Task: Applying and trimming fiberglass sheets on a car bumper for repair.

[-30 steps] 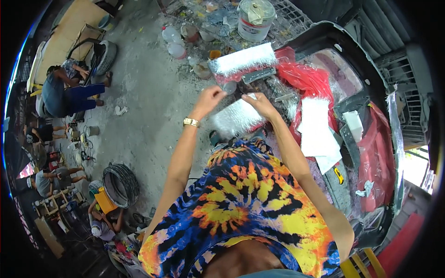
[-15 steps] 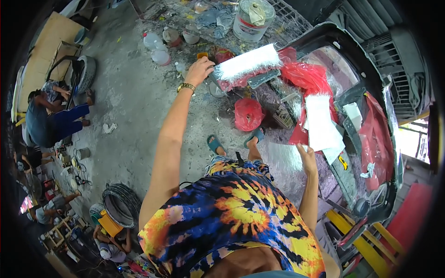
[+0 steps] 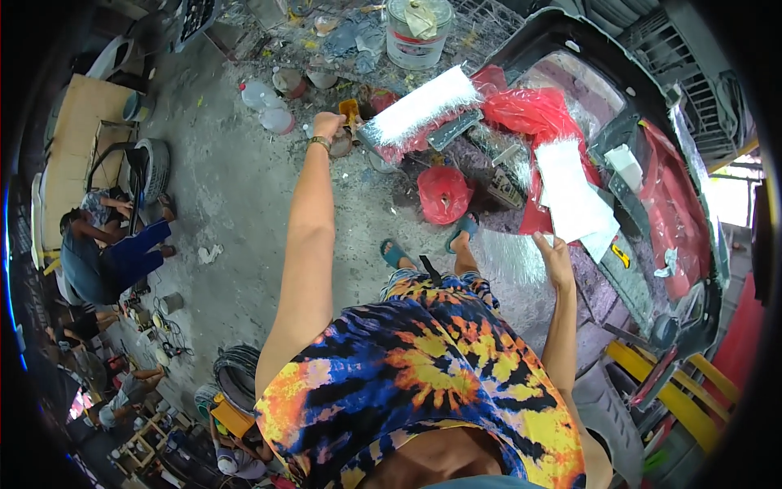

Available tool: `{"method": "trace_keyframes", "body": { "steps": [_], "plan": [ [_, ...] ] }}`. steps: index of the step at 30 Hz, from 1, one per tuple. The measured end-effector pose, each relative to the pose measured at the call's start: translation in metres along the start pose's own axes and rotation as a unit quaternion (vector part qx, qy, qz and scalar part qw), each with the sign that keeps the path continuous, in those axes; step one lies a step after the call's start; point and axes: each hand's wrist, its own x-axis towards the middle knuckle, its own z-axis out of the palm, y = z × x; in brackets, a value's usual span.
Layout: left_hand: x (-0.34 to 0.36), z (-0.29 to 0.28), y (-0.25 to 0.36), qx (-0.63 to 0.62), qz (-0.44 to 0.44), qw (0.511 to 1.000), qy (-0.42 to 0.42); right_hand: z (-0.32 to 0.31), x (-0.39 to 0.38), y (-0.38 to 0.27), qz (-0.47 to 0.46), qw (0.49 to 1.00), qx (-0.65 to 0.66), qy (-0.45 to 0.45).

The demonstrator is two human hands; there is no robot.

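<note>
My left hand [image 3: 332,124] reaches out with curled fingers at a small yellow container [image 3: 349,106], beside small cups; exactly what it grips is too small to make out. My right hand [image 3: 554,254] pinches a shaggy white fibre sheet [image 3: 513,254] by its upper edge. Another white fibre piece [image 3: 428,102] lies on a dark piece and red plastic above. Smooth-looking white sheets [image 3: 574,196] lie over crumpled red plastic [image 3: 533,114] at right. A red plastic bag [image 3: 444,196] sits above my sandalled feet, and a yellow-handled cutter [image 3: 621,256] rests at right.
A large curved black panel [image 3: 521,37] bounds the right side. A bucket [image 3: 417,45] and plastic bottles [image 3: 259,99] stand at the top. At left, co-workers [image 3: 90,244] sit or bend among a tyre [image 3: 151,167], boards and tools. Yellow bars [image 3: 660,391] stand lower right.
My hands were together on the fibre sheet; it then went down and right in my right hand, while my left hand moved up-left toward the yellow container. The view has shifted too.
</note>
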Motion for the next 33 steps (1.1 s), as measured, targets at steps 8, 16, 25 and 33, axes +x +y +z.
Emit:
{"method": "trace_keyframes", "body": {
  "steps": [8,16,25,33],
  "plan": [
    [-0.036,-0.023,-0.173,0.245,-0.046,0.959,0.135,0.042,0.022,-0.022,-0.048,0.995,0.012,-0.085],
    [-0.212,-0.013,-0.137,-0.118,-0.139,0.983,-0.007,0.159,0.056,-0.057,-0.12,0.943,-0.113,-0.288],
    [-0.322,-0.03,-0.008,-0.099,0.111,0.968,-0.2,0.282,0.036,-0.098,-0.071,0.877,-0.009,-0.475],
    [-0.368,-0.088,-0.062,-0.115,0.071,0.99,0.03,0.267,0.062,-0.057,-0.081,0.92,0.029,-0.383]
  ]
}}
